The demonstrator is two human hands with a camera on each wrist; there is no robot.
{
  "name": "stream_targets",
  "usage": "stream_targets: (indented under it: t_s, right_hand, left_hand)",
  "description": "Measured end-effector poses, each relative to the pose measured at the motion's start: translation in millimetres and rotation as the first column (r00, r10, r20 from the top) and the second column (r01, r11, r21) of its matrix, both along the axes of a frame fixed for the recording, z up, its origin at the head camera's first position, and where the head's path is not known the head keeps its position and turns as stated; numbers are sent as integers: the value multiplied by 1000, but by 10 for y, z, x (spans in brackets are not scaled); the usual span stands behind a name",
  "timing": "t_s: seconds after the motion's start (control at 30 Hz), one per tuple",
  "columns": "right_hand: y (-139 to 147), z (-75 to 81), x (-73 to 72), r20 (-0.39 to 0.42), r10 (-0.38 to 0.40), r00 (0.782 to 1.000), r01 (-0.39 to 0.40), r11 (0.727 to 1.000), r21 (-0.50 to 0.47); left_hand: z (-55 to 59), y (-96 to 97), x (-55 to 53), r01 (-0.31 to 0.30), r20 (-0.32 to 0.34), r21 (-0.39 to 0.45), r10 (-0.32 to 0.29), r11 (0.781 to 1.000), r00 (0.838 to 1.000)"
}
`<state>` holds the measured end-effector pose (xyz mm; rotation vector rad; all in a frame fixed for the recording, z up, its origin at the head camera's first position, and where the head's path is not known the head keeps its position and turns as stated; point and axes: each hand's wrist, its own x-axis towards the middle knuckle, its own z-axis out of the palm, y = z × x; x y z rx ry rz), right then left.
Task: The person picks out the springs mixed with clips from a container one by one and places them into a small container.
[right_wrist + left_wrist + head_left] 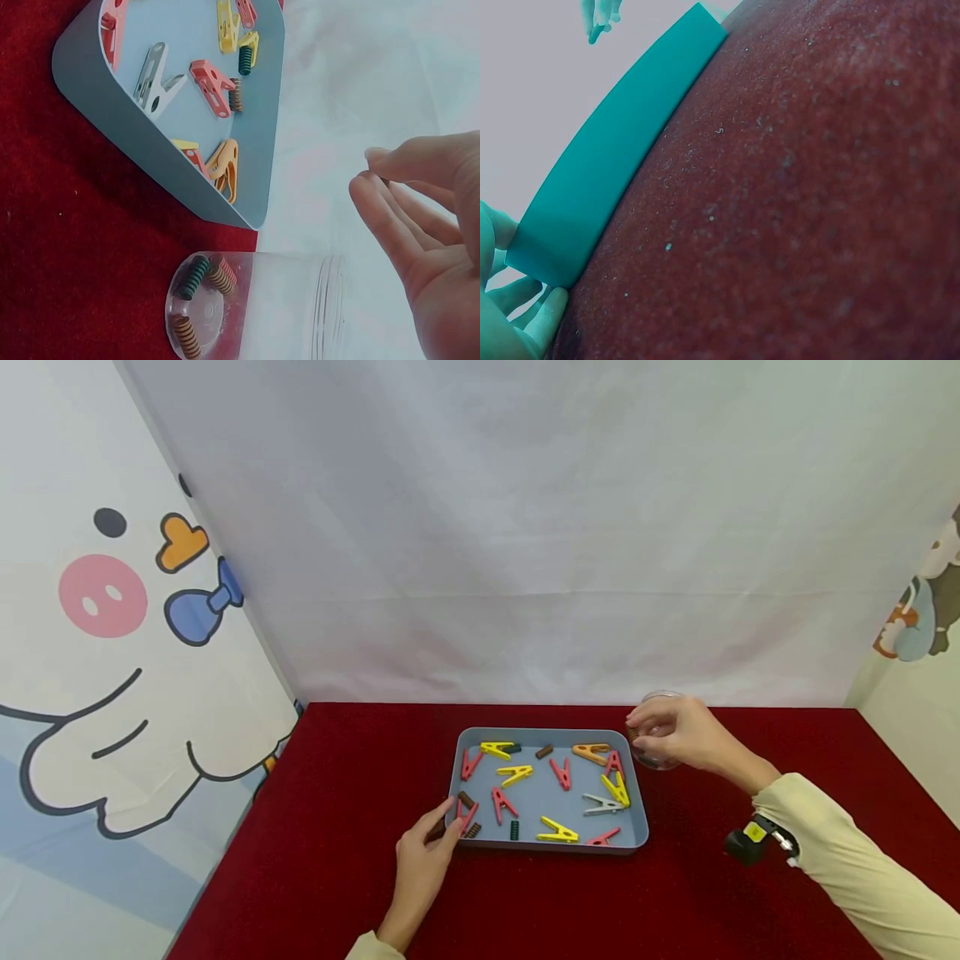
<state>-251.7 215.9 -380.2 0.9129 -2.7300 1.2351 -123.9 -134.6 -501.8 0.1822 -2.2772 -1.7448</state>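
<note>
My left hand grips the front left corner of the grey-blue tray, its fingers on both sides of that corner. Clothespins in red, yellow, orange and grey, such as a yellow clothespin, lie in the tray among several small coil springs. Beyond the tray's right side, my right hand pinches a brown spring between thumb and fingertips; the right wrist view mostly hides it. Just by this hand stands a clear plastic jar, upright, with several springs at its bottom.
A red cloth covers the table under tray and jar. White sheeting hangs along the table's back edge. To the left stands a panel with cartoon drawings.
</note>
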Motion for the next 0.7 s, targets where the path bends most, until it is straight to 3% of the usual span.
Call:
stream_targets:
  t_s: [0.5, 0.7]
  right_hand:
    - [106, 31, -53, -54, -48, 997, 49, 999, 20]
    - [178, -9, -98, -75, -99, 992, 102, 994, 32]
  left_hand:
    - [-4, -5, -1, 6, 9, -6, -6, 1000, 1000]
    - [-22, -17, -2, 19, 11, -10, -19, 1000, 1000]
